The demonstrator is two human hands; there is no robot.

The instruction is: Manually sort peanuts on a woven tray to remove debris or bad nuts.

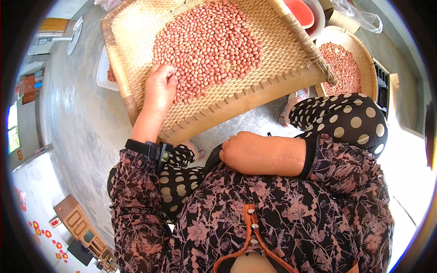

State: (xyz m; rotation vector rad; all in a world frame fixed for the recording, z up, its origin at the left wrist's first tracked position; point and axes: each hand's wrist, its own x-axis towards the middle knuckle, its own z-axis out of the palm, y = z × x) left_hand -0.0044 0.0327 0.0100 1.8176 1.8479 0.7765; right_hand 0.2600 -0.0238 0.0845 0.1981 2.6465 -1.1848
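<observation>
Reddish shelled peanuts lie spread over a woven bamboo tray in front of me. At the near left side of the pile, my left hand bends over the tray. Its thumb and fingers are drawn together beside the peanuts; whatever is between them is too small to make out. My right hand is curled closed in front of my waist, below the tray's near wooden edge. The back of that hand faces up and hides its fingertips and anything in them.
A round woven basket of peanuts stands at the right, by a dark slotted crate. Red and white basins sit at the far right. A white container shows past the tray's left edge. My knees are under the tray.
</observation>
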